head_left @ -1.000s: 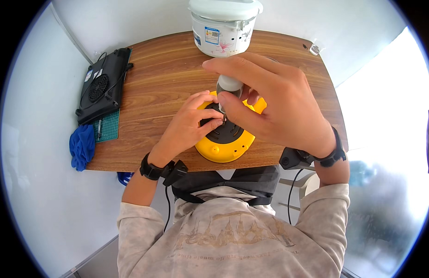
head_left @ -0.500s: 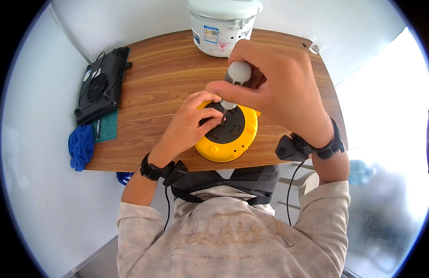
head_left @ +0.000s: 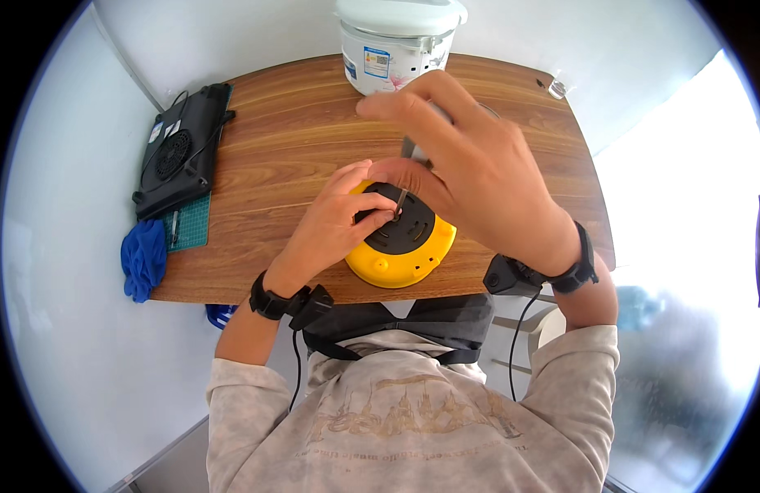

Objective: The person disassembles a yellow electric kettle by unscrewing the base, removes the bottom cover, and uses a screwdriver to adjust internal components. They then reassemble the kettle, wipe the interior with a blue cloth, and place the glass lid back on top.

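Note:
A round yellow base (head_left: pixel 394 274) with a slotted black centre plate (head_left: pixel 413 228) lies on the table in front of me. My left hand (head_left: pixel 340 222) reaches over its left side, thumb and forefinger pinched at the lower end of the screwdriver shaft (head_left: pixel 400 202). Whether a screw sits between those fingertips is hidden. Above the base, my right hand (head_left: pixel 470 164) is loosely wrapped about the grey screwdriver handle (head_left: pixel 418 153), thumb bent below it and forefinger stretched out to the left. Much of the handle is covered by that hand. The shaft stands nearly upright over the plate.
A white rice cooker (head_left: pixel 396 57) stands at the table's far edge. To the left, a black laptop cooling pad (head_left: pixel 176 152) rests on a green cutting mat (head_left: pixel 196 222), with a pen (head_left: pixel 175 228) and a blue cloth (head_left: pixel 143 259) nearby. A small clear object (head_left: pixel 557 88) sits far right.
My right hand has loosened around the handle, its forefinger lifting away and stretching up to the left. The left hand and the yellow base have stayed put.

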`<action>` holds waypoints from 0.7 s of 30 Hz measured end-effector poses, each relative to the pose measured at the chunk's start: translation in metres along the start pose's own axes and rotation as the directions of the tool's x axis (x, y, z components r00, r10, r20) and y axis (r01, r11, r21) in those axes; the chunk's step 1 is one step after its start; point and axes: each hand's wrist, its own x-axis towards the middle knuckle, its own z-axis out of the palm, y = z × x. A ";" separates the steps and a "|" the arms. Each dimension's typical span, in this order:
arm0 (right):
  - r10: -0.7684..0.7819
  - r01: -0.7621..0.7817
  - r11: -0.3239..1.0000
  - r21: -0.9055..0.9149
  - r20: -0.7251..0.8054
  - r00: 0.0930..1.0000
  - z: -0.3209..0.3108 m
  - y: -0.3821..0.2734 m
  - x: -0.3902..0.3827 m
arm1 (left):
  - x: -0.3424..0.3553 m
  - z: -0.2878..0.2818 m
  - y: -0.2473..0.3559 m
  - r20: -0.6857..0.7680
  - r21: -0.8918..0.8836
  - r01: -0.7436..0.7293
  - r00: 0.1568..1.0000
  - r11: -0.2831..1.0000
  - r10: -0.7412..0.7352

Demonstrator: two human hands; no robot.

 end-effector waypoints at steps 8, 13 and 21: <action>-0.086 0.035 0.943 0.330 0.141 0.986 -0.015 -0.010 -0.003 | 0.001 0.003 -0.009 0.028 -0.135 0.056 0.998 0.989 -0.053; -0.088 0.050 0.968 0.245 0.143 0.986 -0.020 -0.009 -0.003 | -0.001 0.000 0.001 0.006 -0.125 0.080 0.997 0.989 -0.080; -0.124 0.115 0.985 0.132 0.064 0.990 -0.023 -0.003 0.002 | 0.001 0.001 -0.005 -0.001 -0.157 0.045 0.999 0.987 -0.046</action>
